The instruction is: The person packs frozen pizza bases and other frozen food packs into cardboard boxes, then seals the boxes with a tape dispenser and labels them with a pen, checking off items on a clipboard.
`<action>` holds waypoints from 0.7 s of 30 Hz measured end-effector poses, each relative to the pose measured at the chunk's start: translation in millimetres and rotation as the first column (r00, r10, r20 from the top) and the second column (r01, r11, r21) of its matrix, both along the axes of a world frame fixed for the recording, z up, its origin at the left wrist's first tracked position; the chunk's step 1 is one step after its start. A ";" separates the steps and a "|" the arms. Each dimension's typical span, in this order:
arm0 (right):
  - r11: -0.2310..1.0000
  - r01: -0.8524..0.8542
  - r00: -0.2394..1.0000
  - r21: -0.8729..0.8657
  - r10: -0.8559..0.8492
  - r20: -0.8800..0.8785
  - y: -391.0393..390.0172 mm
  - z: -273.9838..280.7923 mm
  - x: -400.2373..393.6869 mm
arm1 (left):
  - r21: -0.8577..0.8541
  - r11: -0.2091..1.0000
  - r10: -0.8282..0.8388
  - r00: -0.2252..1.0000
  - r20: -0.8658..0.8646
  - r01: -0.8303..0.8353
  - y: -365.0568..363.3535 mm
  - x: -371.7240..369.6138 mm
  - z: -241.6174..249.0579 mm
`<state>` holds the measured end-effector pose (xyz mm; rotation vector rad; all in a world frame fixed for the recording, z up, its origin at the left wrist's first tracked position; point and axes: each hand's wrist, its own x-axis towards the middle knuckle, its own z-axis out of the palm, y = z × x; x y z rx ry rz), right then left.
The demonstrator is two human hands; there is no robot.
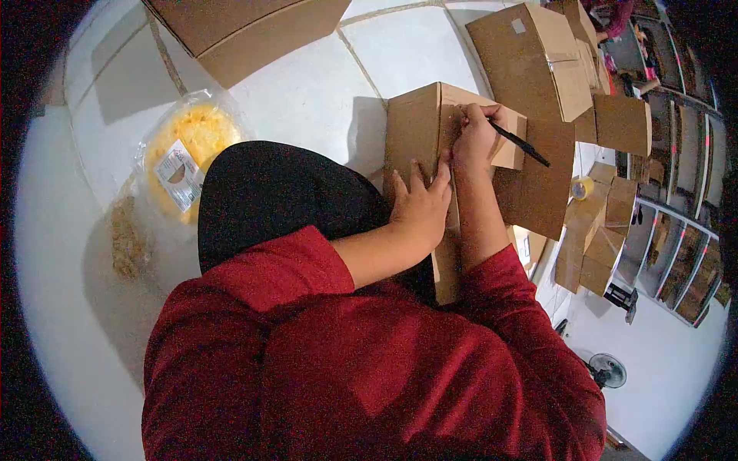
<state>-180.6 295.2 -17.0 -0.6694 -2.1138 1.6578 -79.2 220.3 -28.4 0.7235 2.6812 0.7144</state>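
In front of me in the head view is a cardboard box (411,127) with its flaps folded out to the right. My left hand (421,201) lies flat on the box near its edge, fingers spread. A black pen (520,144) is pinched in my right hand (477,140), its rear end pointing out to the right. The right hand rests against the upper part of the box, just beyond the left fingertips. The pen's writing tip is hidden by the fingers, and any marks under it are too small to make out.
A clear bag of yellow pieces with a white label (181,175) lies on the tiled floor at left. Bigger cartons stand at the top (269,42) and upper right (523,58). Yellow tape (583,187), a fan (606,370) and shelves (676,253) are at right. Another person's sleeve (617,17) shows.
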 end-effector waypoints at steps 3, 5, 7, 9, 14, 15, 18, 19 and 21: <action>0.986 -0.031 0.999 0.163 0.028 0.017 9.0 -8.5 -1.5 | 0.010 1.000 0.006 1.000 -0.010 -0.006 0.5 1.7 -2.0; 0.965 -0.078 0.997 0.252 0.076 0.018 12.9 -11.8 -2.4 | 0.020 1.000 0.003 1.000 -0.021 -0.002 0.1 0.5 -0.1; 0.966 -0.060 0.995 0.252 0.077 -0.059 11.5 -12.4 -2.3 | -0.055 0.997 -0.058 0.998 0.035 0.059 -2.2 -1.5 5.7; 0.976 -0.060 0.998 0.208 0.066 -0.022 10.6 -10.2 -1.4 | -0.021 1.000 -0.022 1.000 -0.017 0.022 -1.5 0.5 1.4; 0.993 -0.001 0.999 0.122 0.006 -0.039 11.9 -10.3 -2.6 | 0.010 1.000 0.004 0.998 -0.056 -0.004 0.4 1.6 -2.0; 1.000 0.010 1.000 0.028 -0.009 -0.025 7.2 -1.3 0.5 | 0.021 1.000 0.016 0.998 -0.058 -0.015 -0.2 1.7 -1.8; 0.996 -0.028 0.999 0.088 0.032 -0.041 14.3 -8.9 -0.3 | 0.022 1.000 0.024 0.998 -0.050 -0.023 0.2 1.5 -2.3; 0.968 -0.069 0.994 0.242 0.087 -0.065 20.1 -15.4 -1.4 | 0.012 1.000 0.016 0.999 -0.040 -0.015 1.2 1.7 -2.2; 0.963 -0.065 0.996 0.261 0.080 -0.050 27.3 -23.8 -4.9 | 0.004 1.000 0.015 0.999 -0.045 -0.015 2.1 1.9 -2.0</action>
